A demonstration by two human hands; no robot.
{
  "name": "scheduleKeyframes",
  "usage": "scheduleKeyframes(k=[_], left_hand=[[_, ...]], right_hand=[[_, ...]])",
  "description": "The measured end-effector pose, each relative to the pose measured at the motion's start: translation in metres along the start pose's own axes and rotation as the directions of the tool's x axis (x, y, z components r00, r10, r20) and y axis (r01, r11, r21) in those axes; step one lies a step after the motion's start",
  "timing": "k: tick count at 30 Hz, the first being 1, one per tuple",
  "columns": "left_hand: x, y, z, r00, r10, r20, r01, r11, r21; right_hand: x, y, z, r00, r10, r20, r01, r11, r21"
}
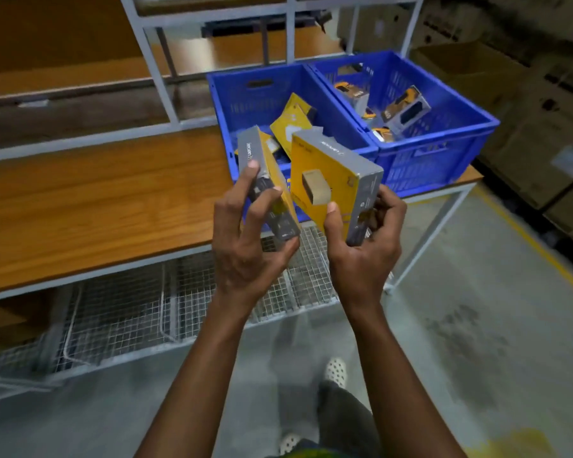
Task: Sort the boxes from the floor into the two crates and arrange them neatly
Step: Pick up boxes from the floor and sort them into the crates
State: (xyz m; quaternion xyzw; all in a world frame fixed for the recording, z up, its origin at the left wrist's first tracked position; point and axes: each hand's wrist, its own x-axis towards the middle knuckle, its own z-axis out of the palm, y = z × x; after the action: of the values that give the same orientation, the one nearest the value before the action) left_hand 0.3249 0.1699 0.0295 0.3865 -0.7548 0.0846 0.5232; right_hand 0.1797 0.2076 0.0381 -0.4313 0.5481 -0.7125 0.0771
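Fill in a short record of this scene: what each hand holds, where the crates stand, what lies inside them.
left hand: grips a yellow-and-grey box by its lower end
right hand: grips a second yellow-and-grey box, yellow face towards the camera
left crate: blue; flat yellow boxes lying askew
right crate: blue; yellow-and-grey packs, scattered
placing: both crates side by side on the wooden workbench
neatness: not yet arranged

Single head-worn wide-angle view, looking forward and down, close over the table (96,206), blue crates (232,94) ahead
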Motion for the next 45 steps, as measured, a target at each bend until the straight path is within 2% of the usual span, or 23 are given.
scheduleKeyframes(k=[6, 10, 13, 16, 19, 25, 28, 31, 35, 38, 41, 43, 45], left_hand=[[0.053, -0.057, 0.049, 1.000, 0.004, -0.015, -0.005, 0.999, -0.045], [0.100, -0.097, 0.089, 0.998, -0.067, 0.013, 0.067, 0.994, -0.088], [0.131, -0.129, 0.113, 0.978, -0.171, 0.116, 0.182, 0.979, -0.088], [0.153, -0.167, 0.137, 0.907, -0.301, 0.293, 0.340, 0.936, -0.089], [0.162, -0.194, 0.150, 0.860, -0.333, 0.387, 0.400, 0.910, -0.106], [0.179, -0.220, 0.166, 0.888, -0.355, 0.293, 0.409, 0.900, -0.148], [0.182, -0.220, 0.180, 0.857, -0.381, 0.347, 0.475, 0.845, -0.247], [0.177, -0.205, 0.187, 0.828, -0.310, 0.468, 0.497, 0.792, -0.354], [0.164, -0.171, 0.182, 0.774, -0.125, 0.621, 0.492, 0.736, -0.465], [0.150, -0.135, 0.182, 0.753, 0.041, 0.657, 0.472, 0.662, -0.582], [0.124, -0.089, 0.183, 0.710, 0.263, 0.653, 0.398, 0.615, -0.681], [0.099, -0.060, 0.186, 0.643, 0.384, 0.663, 0.371, 0.601, -0.708], [0.062, -0.027, 0.188, 0.525, 0.495, 0.692, 0.382, 0.590, -0.712]], right_hand=[[0.067, 0.042, 0.065, 0.998, -0.044, -0.053, 0.047, 0.997, 0.058], [0.125, 0.074, 0.112, 1.000, -0.006, 0.011, 0.005, 0.999, 0.054], [0.162, 0.091, 0.144, 0.989, -0.027, 0.148, 0.029, 1.000, -0.012], [0.187, 0.112, 0.177, 0.970, -0.030, 0.240, 0.054, 0.994, -0.094], [0.193, 0.128, 0.199, 0.958, 0.024, 0.287, 0.023, 0.987, -0.160], [0.195, 0.141, 0.225, 0.966, 0.086, 0.242, -0.040, 0.981, -0.187], [0.194, 0.137, 0.224, 0.985, 0.061, 0.161, -0.017, 0.965, -0.260], [0.185, 0.134, 0.215, 0.999, 0.042, 0.018, -0.033, 0.935, -0.353], [0.158, 0.126, 0.189, 0.975, -0.028, -0.221, -0.081, 0.881, -0.466], [0.125, 0.120, 0.150, 0.933, -0.067, -0.353, -0.153, 0.815, -0.559], [0.077, 0.112, 0.092, 0.881, -0.035, -0.472, -0.302, 0.725, -0.619], [0.037, 0.106, 0.052, 0.833, -0.011, -0.553, -0.412, 0.655, -0.633], [-0.013, 0.095, 0.011, 0.735, 0.001, -0.678, -0.549, 0.587, -0.595]])
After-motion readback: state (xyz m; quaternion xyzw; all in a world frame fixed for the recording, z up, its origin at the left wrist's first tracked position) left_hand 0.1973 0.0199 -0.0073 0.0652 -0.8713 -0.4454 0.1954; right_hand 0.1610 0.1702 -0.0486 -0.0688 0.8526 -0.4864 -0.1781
